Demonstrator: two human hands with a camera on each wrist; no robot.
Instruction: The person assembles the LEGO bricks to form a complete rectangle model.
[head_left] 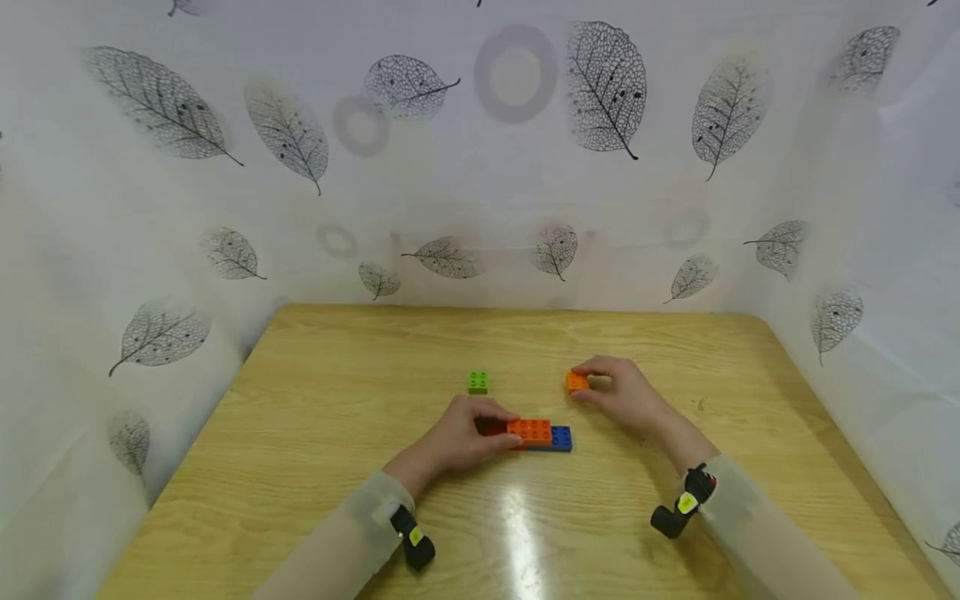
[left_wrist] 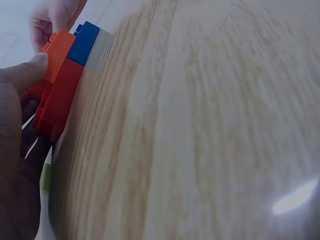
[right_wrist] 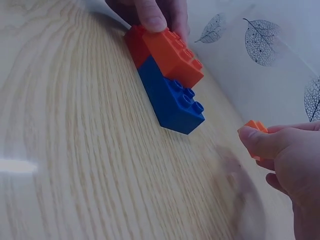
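Observation:
Near the middle of the table, my left hand pinches a long orange-red toy brick between thumb and fingers. That brick sits on top of a red brick and a blue brick, which lie end to end on the wood and are bridged by it. The blue brick's right end shows bare studs. Farther back and to the right, my right hand pinches a small orange brick between thumb and fingertips. In the right wrist view the orange brick is apart from the joined bricks; fingers hide part of it.
A small green brick stands on the wooden table behind my left hand. White cloth with a leaf print hangs behind the table and along both sides. Light glares off the tabletop in front of the joined bricks.

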